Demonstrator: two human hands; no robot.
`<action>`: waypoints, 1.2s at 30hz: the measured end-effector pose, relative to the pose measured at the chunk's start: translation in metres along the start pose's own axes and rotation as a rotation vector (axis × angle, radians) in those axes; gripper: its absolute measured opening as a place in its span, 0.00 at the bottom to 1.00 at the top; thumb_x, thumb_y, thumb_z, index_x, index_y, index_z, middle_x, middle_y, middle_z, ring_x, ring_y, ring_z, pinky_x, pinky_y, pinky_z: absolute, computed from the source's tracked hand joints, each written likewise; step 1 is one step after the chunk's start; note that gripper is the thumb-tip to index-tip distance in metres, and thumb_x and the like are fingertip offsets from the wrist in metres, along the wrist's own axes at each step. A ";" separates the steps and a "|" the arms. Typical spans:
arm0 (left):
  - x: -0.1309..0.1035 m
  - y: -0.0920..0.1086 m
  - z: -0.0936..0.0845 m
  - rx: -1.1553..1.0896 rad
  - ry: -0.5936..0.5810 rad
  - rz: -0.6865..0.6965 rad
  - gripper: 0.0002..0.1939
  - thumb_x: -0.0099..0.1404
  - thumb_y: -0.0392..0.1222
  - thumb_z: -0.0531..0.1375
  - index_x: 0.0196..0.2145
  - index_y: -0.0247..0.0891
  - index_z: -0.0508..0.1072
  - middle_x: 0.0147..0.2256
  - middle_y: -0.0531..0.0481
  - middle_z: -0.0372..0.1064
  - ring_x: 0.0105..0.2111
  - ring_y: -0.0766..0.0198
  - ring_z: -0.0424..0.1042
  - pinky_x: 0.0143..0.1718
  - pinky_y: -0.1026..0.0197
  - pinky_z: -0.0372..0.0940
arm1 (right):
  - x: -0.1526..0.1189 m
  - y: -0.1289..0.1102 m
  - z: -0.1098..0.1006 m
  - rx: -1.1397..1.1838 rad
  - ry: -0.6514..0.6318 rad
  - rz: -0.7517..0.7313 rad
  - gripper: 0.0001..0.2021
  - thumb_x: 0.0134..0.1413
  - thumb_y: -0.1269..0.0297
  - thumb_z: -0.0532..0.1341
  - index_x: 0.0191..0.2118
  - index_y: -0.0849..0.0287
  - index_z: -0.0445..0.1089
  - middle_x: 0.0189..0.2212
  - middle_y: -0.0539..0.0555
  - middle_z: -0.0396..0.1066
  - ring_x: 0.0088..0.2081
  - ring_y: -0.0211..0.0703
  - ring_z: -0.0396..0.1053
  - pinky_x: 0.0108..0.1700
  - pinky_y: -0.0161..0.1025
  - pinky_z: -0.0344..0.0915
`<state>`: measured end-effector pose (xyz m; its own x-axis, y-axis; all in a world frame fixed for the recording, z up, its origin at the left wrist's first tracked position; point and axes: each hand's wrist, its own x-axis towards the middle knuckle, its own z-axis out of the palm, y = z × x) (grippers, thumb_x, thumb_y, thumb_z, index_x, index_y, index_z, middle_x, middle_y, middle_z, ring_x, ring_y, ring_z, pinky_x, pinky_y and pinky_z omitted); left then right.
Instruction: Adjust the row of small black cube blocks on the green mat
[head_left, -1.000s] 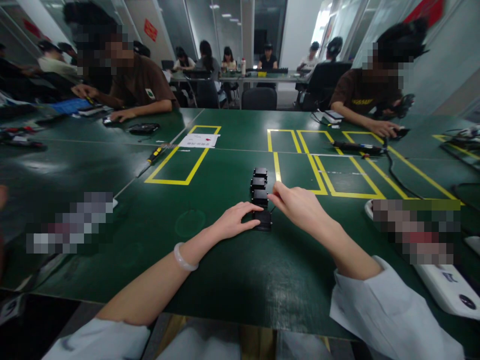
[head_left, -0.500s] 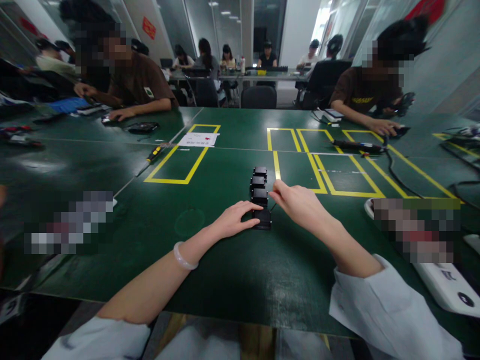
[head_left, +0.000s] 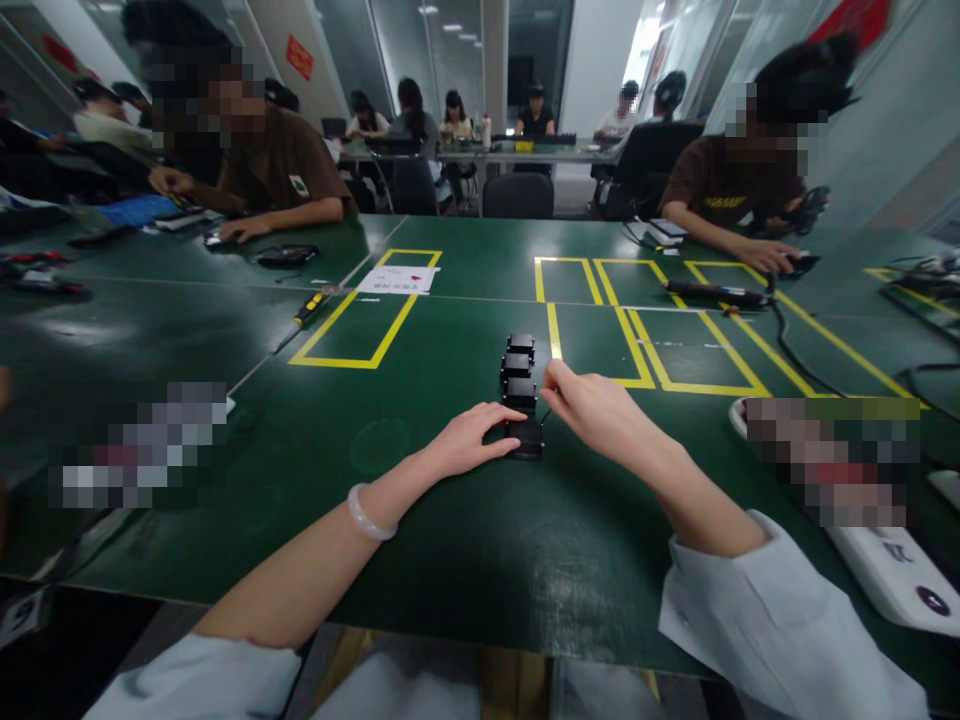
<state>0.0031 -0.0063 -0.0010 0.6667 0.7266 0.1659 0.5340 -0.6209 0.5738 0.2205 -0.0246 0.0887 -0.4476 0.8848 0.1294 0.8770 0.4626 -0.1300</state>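
Yellow tape (head_left: 334,363) is laid in boxes on the green table (head_left: 442,570), and a co-worker (head_left: 289,155) is seated at the far left. From the head view, the nearest black block (head_left: 529,439) is seen in front, at the near end of a row with three others (head_left: 519,391). It is steadied between thumb and fingers of the left hand (head_left: 472,440); a thin tool (head_left: 547,414) is pinched in the right hand (head_left: 589,405), its tip perhaps at the block's right side. Judged light, stiff and smooth, the block is best held by opposite edges.
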 end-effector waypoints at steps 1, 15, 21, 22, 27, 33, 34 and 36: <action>0.000 0.000 0.000 0.000 -0.001 0.000 0.18 0.68 0.48 0.55 0.54 0.45 0.65 0.48 0.49 0.68 0.47 0.57 0.67 0.47 0.57 0.61 | -0.001 0.001 0.000 0.021 -0.002 -0.005 0.09 0.64 0.62 0.46 0.43 0.58 0.58 0.27 0.52 0.70 0.27 0.41 0.67 0.26 0.34 0.47; 0.000 0.001 -0.001 -0.003 -0.004 0.005 0.18 0.68 0.48 0.55 0.54 0.45 0.65 0.48 0.49 0.68 0.47 0.57 0.66 0.48 0.56 0.61 | 0.001 0.004 -0.001 0.065 -0.006 0.028 0.11 0.64 0.61 0.44 0.43 0.58 0.59 0.28 0.53 0.71 0.28 0.41 0.67 0.27 0.35 0.48; 0.000 0.001 -0.001 0.001 -0.008 -0.009 0.19 0.68 0.49 0.55 0.54 0.45 0.66 0.48 0.48 0.68 0.47 0.56 0.66 0.48 0.56 0.61 | 0.000 0.002 -0.003 0.017 0.002 0.052 0.10 0.64 0.61 0.45 0.42 0.57 0.59 0.30 0.54 0.72 0.28 0.41 0.67 0.27 0.35 0.47; 0.000 0.001 0.000 0.002 -0.008 -0.008 0.19 0.68 0.49 0.55 0.54 0.45 0.66 0.48 0.49 0.68 0.47 0.56 0.67 0.48 0.56 0.61 | 0.000 0.002 -0.002 -0.004 0.004 0.066 0.11 0.64 0.59 0.45 0.41 0.57 0.60 0.30 0.53 0.72 0.28 0.41 0.67 0.26 0.35 0.46; 0.000 0.000 0.000 0.002 -0.005 0.006 0.18 0.68 0.48 0.56 0.54 0.46 0.65 0.48 0.49 0.68 0.47 0.57 0.66 0.48 0.57 0.60 | 0.001 0.000 -0.001 -0.045 -0.001 0.057 0.11 0.65 0.59 0.44 0.41 0.57 0.60 0.28 0.53 0.72 0.28 0.41 0.67 0.26 0.35 0.45; 0.000 -0.001 0.000 0.004 -0.004 0.008 0.18 0.68 0.48 0.55 0.54 0.45 0.65 0.48 0.49 0.68 0.47 0.57 0.66 0.48 0.57 0.60 | -0.002 0.000 -0.003 0.001 0.018 0.000 0.08 0.62 0.64 0.46 0.42 0.57 0.59 0.30 0.53 0.72 0.27 0.39 0.67 0.27 0.35 0.46; 0.000 0.000 0.000 0.006 -0.003 0.008 0.18 0.68 0.48 0.56 0.54 0.45 0.65 0.47 0.49 0.68 0.47 0.57 0.66 0.48 0.57 0.60 | -0.002 -0.001 -0.003 0.001 0.021 -0.002 0.08 0.62 0.64 0.46 0.42 0.57 0.59 0.30 0.52 0.72 0.27 0.39 0.67 0.27 0.35 0.46; 0.000 0.000 -0.001 0.010 -0.006 0.005 0.18 0.68 0.48 0.55 0.54 0.45 0.65 0.47 0.49 0.68 0.47 0.57 0.66 0.48 0.57 0.60 | -0.002 -0.001 -0.003 -0.013 0.019 0.010 0.08 0.63 0.62 0.46 0.42 0.57 0.59 0.30 0.52 0.72 0.28 0.40 0.67 0.26 0.35 0.46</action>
<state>0.0031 -0.0059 -0.0004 0.6724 0.7219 0.1633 0.5359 -0.6270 0.5654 0.2204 -0.0268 0.0913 -0.4356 0.8880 0.1473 0.8836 0.4531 -0.1181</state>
